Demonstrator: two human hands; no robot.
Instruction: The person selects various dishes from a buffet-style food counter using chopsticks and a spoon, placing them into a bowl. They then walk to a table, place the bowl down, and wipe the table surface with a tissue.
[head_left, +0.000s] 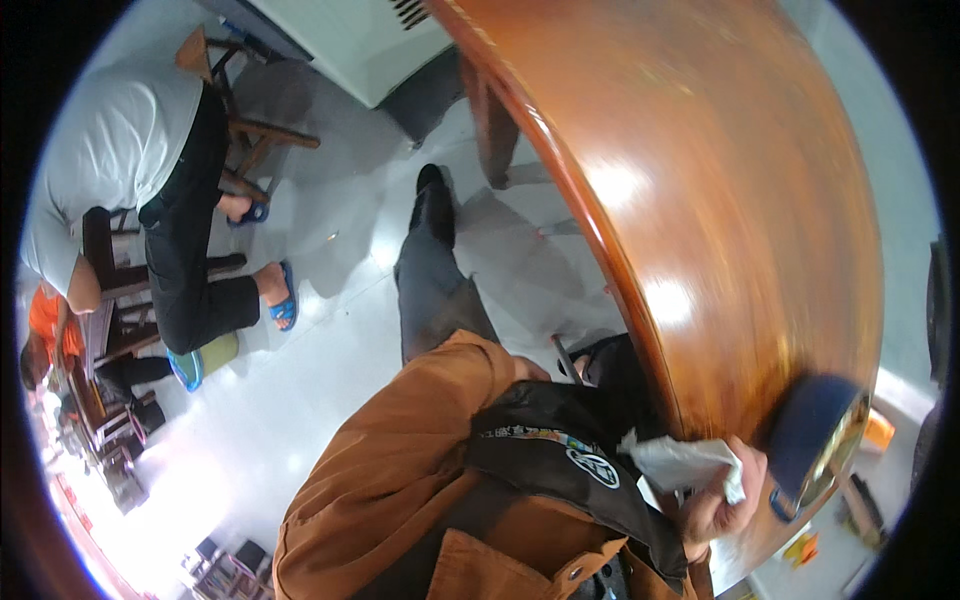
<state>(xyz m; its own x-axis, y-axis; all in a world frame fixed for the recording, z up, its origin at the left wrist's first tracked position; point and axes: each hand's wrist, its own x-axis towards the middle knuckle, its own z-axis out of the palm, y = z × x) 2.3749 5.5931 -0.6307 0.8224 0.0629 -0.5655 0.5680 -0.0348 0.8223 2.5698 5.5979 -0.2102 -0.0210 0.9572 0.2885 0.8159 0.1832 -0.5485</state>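
Note:
My right hand (726, 491) is closed around a crumpled white tissue or thin cloth (679, 461), beside the rim of a polished, reddish-brown wooden table (720, 187). Close by that hand, at the table's lower right end, lies a dark blue rounded object (810, 435) with a shiny golden part; its kind is unclear. My left hand (531, 369) shows only in part, past the cuff of the brown jacket sleeve (405, 420). It is at the upper edge of a black printed apron or bag (540, 450); its fingers are hidden.
At left, a person in a grey shirt (127, 127) and blue sandals is near wooden stools (262, 135). A person in orange (56, 322) sits farther off. A pale cabinet or appliance (345, 45) stands at the top. A table leg (491, 135) reaches the glossy floor (330, 360).

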